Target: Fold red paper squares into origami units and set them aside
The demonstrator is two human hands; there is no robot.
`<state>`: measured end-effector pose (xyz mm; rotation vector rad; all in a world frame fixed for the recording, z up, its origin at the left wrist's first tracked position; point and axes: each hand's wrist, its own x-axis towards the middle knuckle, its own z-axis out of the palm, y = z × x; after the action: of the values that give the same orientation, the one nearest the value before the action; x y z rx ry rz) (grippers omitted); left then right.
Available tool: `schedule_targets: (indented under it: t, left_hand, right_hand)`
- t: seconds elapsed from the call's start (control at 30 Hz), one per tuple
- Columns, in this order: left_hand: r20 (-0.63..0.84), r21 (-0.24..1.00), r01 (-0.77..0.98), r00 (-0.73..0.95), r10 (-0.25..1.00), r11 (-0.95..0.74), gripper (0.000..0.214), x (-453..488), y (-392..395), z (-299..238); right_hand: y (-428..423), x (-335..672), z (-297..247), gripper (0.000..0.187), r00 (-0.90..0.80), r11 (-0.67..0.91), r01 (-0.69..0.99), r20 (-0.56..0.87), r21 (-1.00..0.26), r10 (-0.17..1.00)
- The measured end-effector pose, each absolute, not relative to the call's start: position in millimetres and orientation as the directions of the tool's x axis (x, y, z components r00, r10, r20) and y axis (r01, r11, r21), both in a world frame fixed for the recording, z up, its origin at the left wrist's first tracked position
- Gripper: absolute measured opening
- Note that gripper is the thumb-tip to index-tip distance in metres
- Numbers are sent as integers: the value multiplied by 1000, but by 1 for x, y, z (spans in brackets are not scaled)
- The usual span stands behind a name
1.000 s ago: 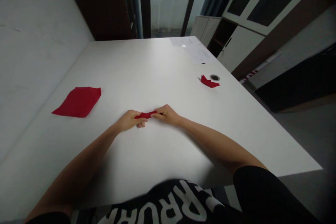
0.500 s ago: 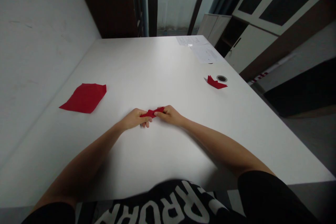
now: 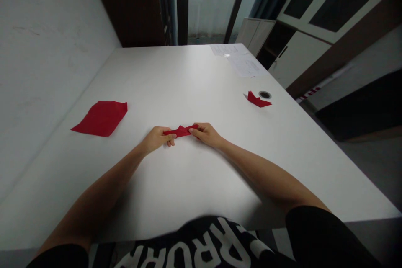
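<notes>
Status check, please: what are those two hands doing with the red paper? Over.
Left hand and right hand shut, pinching opposite ends of folded red paper. Nothing in the way. Flat red sheet lies apart on table, left.

The paper (image 3: pixel 181 131) is red, folded into a narrow flat strip with a small peak at its middle. It runs level from left to right, pinched at both ends, near the table's (image 3: pixel 188 83) middle.

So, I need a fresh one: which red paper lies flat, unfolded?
The red sheet far left. The strip in the left hand and right hand and the piece by the grommet are folded.
</notes>
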<state>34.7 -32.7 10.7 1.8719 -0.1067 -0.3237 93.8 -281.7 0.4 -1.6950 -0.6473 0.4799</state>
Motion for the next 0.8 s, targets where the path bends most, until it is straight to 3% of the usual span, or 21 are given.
schedule_targets:
  t: [0.13, 0.3, 0.47, 0.63, 0.73, 0.8]
  left_hand:
    - [-149, 960, 121, 984, -96, -251, 33, 36, -36, 11]
    - [-39, 984, 42, 999, 22, -175, 34, 37, -37, 7]
    - [-40, 968, 45, 999, 23, -249, 42, 38, -35, 3]
    - [-22, 974, 32, 999, 45, -222, 53, 38, -37, -3]
    - [-29, 976, 37, 999, 43, -215, 51, 37, -34, -5]
    - [-42, 978, 53, 997, 58, -202, 52, 39, -30, -7]
  right_hand:
    - [-282, 96, 1, 42, 765, -126, 179, 58, -976, 641]
    - [-283, 94, 6, 36, 767, -171, 236, 75, -957, 638]
    - [-288, 97, 13, 32, 775, -255, 383, 159, -888, 612]
    - [-295, 106, 22, 28, 713, -318, 490, 163, -812, 682]
    - [-309, 118, 26, 24, 707, -411, 564, 162, -716, 688]
    - [-329, 132, 24, 22, 760, -531, 591, 200, -607, 618]
